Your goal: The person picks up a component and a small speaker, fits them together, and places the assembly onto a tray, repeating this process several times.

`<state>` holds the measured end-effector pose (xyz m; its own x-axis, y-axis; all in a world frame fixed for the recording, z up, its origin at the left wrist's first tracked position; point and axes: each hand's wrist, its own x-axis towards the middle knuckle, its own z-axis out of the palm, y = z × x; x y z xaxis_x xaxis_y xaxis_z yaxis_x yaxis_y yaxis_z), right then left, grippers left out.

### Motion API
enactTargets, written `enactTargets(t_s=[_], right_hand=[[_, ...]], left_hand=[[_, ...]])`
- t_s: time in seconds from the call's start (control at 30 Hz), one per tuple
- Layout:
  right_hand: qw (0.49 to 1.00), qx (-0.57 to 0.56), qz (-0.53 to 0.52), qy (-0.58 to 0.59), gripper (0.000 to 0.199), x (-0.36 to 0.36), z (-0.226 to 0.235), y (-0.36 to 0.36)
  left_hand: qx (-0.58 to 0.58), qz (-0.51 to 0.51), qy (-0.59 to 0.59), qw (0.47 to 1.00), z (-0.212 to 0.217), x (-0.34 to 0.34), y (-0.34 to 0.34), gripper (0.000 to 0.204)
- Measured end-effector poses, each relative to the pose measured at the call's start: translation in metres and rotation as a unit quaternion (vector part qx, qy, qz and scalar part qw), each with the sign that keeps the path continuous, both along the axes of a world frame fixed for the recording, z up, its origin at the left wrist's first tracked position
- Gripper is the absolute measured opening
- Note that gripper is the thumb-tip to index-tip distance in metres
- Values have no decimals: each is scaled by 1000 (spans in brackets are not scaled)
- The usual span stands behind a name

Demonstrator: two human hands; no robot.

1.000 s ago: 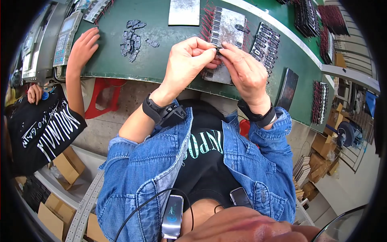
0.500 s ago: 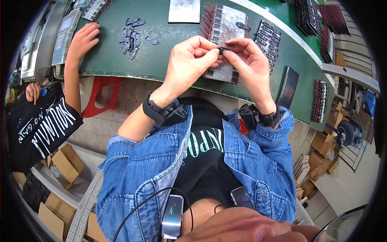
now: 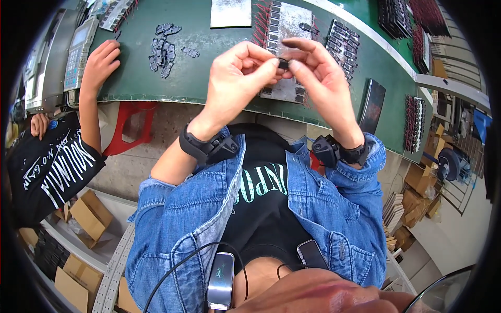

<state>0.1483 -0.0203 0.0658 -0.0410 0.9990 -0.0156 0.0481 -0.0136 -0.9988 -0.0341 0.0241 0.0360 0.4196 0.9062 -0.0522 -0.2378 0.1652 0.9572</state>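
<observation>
One black piece (image 3: pixel 283 64) between two hands (image 3: pixel 234 77) (image 3: pixel 324 78)

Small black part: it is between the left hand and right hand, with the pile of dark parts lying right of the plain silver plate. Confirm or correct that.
Wrong side: the head view shows the pile of dark parts left of the plain silver plate. The small black part is between the left hand and right hand.

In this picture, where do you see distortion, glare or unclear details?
Head view: the green table bows along its near edge, the corners go black; head view: shine on the chest device; head view: the black part between left hand and right hand shows little detail.
</observation>
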Motion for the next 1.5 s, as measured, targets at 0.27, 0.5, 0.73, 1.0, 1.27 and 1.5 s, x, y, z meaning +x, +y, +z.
enactTargets(t_s=[0.27,0.5,0.73,1.0,1.27,1.5], right_hand=[[996,-76,-10,38,31,12,8,4],[997,-65,0,38,28,16,3,5],[992,-121,13,-29,24,17,3,8],[971,-2,-2,-238,19,15,20,9],[913,123,-20,-388,22,109,-29,92],[810,261,-55,-522,19,89,-25,79]], left_hand=[[-106,-52,-45,992,2,-3,12,15],[-100,-59,-28,993,3,-1,12,21],[37,-7,49,998,-1,9,-1,15],[184,61,158,968,9,14,-10,20],[167,113,99,974,2,-10,0,21],[135,138,103,976,-19,-30,3,21]])
